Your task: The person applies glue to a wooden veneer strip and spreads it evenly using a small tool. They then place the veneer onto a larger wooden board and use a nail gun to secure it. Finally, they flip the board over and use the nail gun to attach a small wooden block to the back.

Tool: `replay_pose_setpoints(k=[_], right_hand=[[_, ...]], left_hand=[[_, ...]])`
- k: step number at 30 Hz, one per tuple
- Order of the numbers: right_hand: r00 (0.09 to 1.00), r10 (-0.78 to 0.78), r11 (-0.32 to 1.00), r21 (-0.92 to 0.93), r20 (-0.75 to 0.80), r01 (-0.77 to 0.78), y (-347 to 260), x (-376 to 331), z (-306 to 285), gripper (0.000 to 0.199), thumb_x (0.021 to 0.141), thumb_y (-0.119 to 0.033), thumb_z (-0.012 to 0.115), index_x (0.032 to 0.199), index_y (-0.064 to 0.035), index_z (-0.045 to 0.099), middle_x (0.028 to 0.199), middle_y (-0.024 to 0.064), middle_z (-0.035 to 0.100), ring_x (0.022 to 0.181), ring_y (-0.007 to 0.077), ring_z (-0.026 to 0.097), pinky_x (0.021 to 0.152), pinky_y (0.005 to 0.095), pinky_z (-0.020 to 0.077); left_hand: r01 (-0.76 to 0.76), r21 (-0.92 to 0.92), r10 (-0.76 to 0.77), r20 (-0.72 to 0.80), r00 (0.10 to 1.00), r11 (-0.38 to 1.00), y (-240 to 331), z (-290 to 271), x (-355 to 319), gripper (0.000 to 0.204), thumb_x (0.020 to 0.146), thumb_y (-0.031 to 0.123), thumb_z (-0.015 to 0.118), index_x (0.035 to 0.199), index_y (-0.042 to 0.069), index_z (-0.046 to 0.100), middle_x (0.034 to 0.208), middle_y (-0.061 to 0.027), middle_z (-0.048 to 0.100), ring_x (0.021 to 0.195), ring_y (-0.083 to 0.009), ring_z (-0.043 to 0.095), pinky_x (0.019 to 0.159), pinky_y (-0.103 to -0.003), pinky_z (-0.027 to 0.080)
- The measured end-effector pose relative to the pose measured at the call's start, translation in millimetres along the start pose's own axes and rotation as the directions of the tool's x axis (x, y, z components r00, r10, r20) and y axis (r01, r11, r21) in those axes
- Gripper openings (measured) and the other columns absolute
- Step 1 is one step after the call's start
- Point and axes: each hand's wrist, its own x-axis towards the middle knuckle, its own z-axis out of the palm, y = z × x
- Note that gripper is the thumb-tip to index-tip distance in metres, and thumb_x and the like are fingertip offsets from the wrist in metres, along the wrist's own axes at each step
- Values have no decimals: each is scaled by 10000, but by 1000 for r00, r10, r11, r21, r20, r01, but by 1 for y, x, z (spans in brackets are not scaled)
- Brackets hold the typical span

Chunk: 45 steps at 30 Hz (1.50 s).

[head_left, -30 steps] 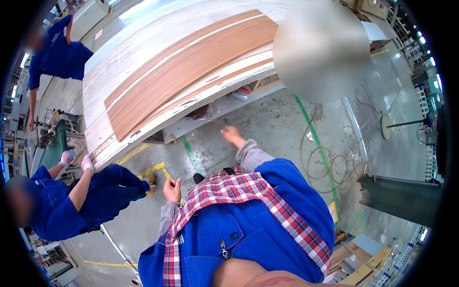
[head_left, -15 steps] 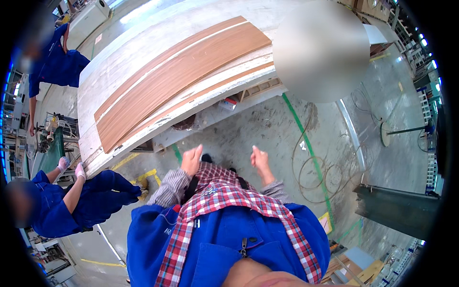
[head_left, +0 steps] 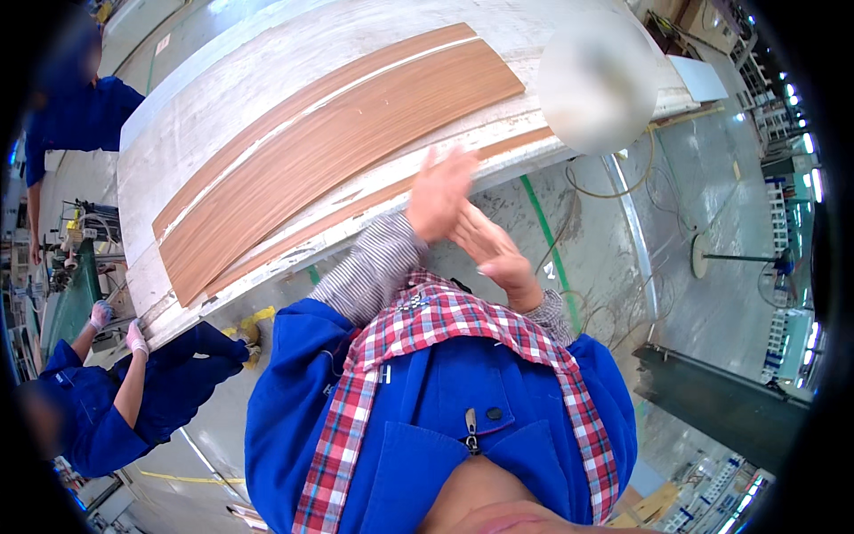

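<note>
a: where are the person's hands?
b: left hand [head_left: 440,191] raised with fingers spread, overlapping the near edge of the wide pale surface [head_left: 222,107]. right hand [head_left: 494,249] just beside it, palm up, fingers flat. the two hands touch or nearly touch; both hold nothing.
a: nearest item?
b: long brown veneer sheet [head_left: 338,142], lying flat along the surface, beyond the left hand. cannot tell if the fingers touch the surface.
a: others nearby?
b: a co-worker in blue [head_left: 107,409] at the left end, gloved hands [head_left: 116,325] at the surface's edge. hoses [head_left: 614,187] lie on the grey floor [head_left: 694,303].
</note>
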Motion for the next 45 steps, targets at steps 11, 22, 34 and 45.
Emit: replay_pose_setpoints(k=[11,22,34,45], right_hand=[[-122,525,785,424,-842,453,101,-52,-318,304,925,-316,476,1049,-53,564,876,68,630,785,220,606,701,311,508],[380,144,788,338,-914,514,137,23,-374,451,894,-332,414,1203,-16,507,1239,140,527,1136,298,486,989,500,344],[258,710,593,359,-655,-721,1,-46,-367,442,872,-421,561,1151,-79,564,1091,151,609,966,198,588,772,277,457],[979,56,179,-967,196,183,-22,151,-213,507,741,-235,707,1176,-34,540,1052,131,615,942,263,575,829,355,425]], left_hand=[[421,144,-424,-16,906,895,-98,7,-85,340,841,242,604,1111,38,566,1136,-158,562,1039,-336,527,885,-420,414],[678,154,-695,119,709,719,-105,-15,-82,252,724,271,708,900,95,667,879,-109,592,848,-288,579,726,-379,476],[732,144,-727,346,594,666,-121,-13,-72,348,710,366,720,872,69,638,851,-134,569,817,-310,559,707,-401,472],[580,262,-621,111,776,771,-100,-23,-65,372,790,420,610,776,55,543,750,-110,549,713,-317,578,586,-390,471]])
